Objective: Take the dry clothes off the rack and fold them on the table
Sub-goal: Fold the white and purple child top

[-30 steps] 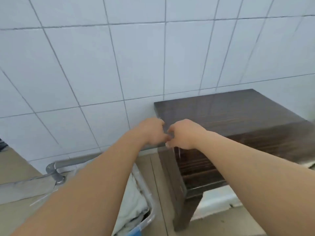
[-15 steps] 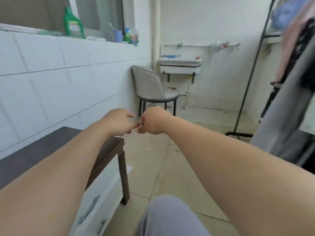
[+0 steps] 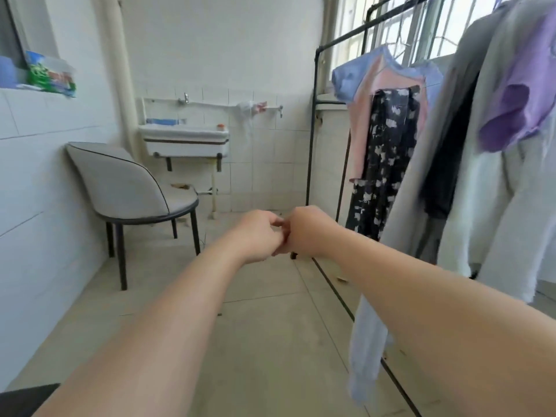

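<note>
Head view: both bare forearms extend forward, fists meeting at centre frame. Left hand (image 3: 260, 234) has its fingers curled in, nothing visible inside. Right hand (image 3: 305, 231) is curled the same way, knuckles touching the left's fingertips; nothing visible in its grip either.

The rack (image 3: 313, 139) stands on the right: thin black metal tube, upright post plus a top bar, with a base rail running along the floor. The clothes all hang on it. Farthest: a pink top (image 3: 365, 115) with light-blue sleeves, smooth fabric. In front of it, a black garment (image 3: 382, 164) with a white blotchy print. Nearer: a long grey garment (image 3: 427, 152), matte, draped. Nearest: a white fluffy garment (image 3: 493, 212), fuzzy pile, with a purple piece (image 3: 523, 94) bunched over it.

The table (image 3: 21, 398) shows only as a dark corner at the bottom left.

A chair (image 3: 126, 188) stands by the left wall: grey padded curved shell with dark piping and black metal legs. A white sink (image 3: 183, 142) is mounted on the tiled back wall. A glossy green-and-blue packet (image 3: 49, 73) sits on the left ledge; its print is too blurred to read. The floor (image 3: 264, 326) is beige tile.
</note>
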A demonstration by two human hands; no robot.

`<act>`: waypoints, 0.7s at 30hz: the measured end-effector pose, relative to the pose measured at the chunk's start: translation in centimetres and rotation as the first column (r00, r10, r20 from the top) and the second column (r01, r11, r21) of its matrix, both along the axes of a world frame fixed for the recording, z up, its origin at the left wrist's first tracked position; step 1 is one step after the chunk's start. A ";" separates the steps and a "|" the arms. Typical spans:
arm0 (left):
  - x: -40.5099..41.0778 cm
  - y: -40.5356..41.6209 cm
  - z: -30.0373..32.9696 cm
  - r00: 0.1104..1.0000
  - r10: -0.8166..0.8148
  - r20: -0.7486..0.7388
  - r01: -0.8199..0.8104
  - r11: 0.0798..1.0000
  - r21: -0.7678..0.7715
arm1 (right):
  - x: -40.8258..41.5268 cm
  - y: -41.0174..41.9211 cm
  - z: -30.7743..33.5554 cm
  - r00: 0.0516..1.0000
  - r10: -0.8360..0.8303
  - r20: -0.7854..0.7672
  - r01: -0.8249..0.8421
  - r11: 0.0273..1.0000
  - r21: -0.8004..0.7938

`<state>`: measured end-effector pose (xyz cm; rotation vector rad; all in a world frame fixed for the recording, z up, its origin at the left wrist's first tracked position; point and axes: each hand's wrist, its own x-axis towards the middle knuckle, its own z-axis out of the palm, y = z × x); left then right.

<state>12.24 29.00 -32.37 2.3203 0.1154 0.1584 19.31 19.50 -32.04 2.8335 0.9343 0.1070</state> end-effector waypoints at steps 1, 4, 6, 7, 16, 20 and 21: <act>1.4 1.5 0.4 1.000 0.001 0.001 -0.001 1.000 0.006 | 1.5 1.4 0.3 1.000 -0.012 0.007 0.012 1.000 0.022; 4.9 4.1 2.2 1.000 0.009 0.015 -0.009 1.000 0.013 | 4.3 4.1 1.2 0.995 -0.068 -0.070 0.081 0.976 0.200; 7.0 4.2 4.3 1.000 -0.008 -0.002 0.008 1.000 -0.003 | 5.1 4.1 3.2 0.989 -0.106 -0.106 0.132 0.951 0.280; 7.8 3.9 5.8 1.000 -0.023 -0.008 0.023 1.000 -0.017 | 5.4 3.8 4.5 0.984 -0.137 -0.118 0.167 0.936 0.309; 9.8 -7.0 26.6 0.945 -0.321 0.067 0.323 0.946 -0.020 | 2.7 -7.3 24.4 0.899 -0.420 -0.120 0.403 0.692 0.598; 7.3 -12.7 32.3 0.873 -0.478 0.094 0.479 0.878 0.015 | -2.4 -13.4 30.4 0.833 -0.532 -0.152 0.486 0.572 0.661; 7.2 -13.3 32.5 0.869 -0.483 0.109 0.484 0.875 0.026 | -3.0 -14.0 30.9 0.829 -0.537 -0.154 0.491 0.568 0.661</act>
